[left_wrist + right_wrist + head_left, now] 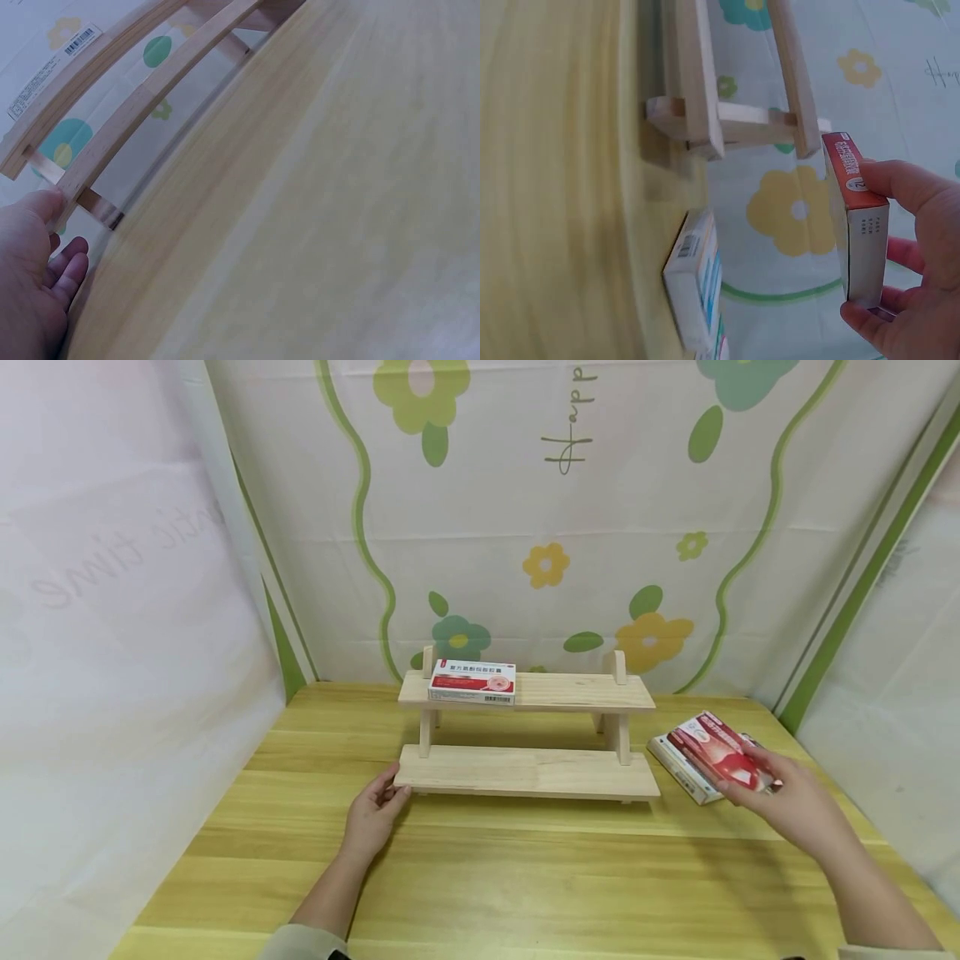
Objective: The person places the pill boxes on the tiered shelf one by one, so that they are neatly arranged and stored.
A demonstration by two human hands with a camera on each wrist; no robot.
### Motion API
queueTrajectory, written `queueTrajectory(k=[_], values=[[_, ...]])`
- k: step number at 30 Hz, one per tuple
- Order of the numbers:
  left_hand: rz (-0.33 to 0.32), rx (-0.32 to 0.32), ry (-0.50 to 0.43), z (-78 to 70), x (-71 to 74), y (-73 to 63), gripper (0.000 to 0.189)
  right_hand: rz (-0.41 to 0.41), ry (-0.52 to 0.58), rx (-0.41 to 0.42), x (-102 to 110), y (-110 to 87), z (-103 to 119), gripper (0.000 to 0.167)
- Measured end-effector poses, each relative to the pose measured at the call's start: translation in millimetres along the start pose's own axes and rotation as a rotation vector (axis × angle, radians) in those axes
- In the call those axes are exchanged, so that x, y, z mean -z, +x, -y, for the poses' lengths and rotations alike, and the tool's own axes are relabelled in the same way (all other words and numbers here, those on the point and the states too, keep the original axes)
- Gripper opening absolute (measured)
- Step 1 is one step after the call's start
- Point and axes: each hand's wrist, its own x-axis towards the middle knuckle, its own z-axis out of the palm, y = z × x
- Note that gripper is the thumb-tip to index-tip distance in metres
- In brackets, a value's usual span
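A two-tier wooden shelf rack [525,770] stands on the table. My left hand [371,817] holds the left end of its lower board; in the left wrist view the thumb presses the board's end and the fingers sit below it. With thumb and fingers, my right hand [798,806] grips a red-and-white medicine box [712,747], to the right of the rack. In the right wrist view that box [866,240] is off the table, apart from the box below. Another red-and-white medicine box [474,683] lies flat on the left of the upper board.
Beneath the held box, a white medicine box [684,774] lies on the table [487,877]; part of another box shows behind it. Flower-printed cloth [487,510] hangs behind the table, with more cloth at both sides.
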Motion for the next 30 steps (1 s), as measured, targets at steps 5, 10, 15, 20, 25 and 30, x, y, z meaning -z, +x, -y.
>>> queueTrajectory(k=[5,10,15,20,25,30], values=[[0.008,0.011,0.001,-0.5,0.5,0.1,0.052,0.018,0.000,0.028,5.1,11.4,24.6,0.089],[0.012,0.014,0.013,0.1,1.0,-0.7,0.053,0.046,0.040,0.044,3.3,23.7,46.2,0.089],[0.009,0.013,0.018,-0.6,0.8,-1.2,0.053,0.066,0.064,0.063,-2.1,36.3,63.0,0.090],[0.008,0.017,0.020,-0.8,0.7,-1.9,0.052,0.057,0.089,0.112,-10.6,49.8,78.8,0.087],[0.016,0.020,0.007,-0.1,0.5,-1.9,0.053,0.060,0.102,0.149,-17.8,61.1,96.3,0.085],[0.021,0.021,-0.008,-1.3,0.9,-2.8,0.053,0.093,0.105,0.158,-23.9,70.5,113.9,0.085]])
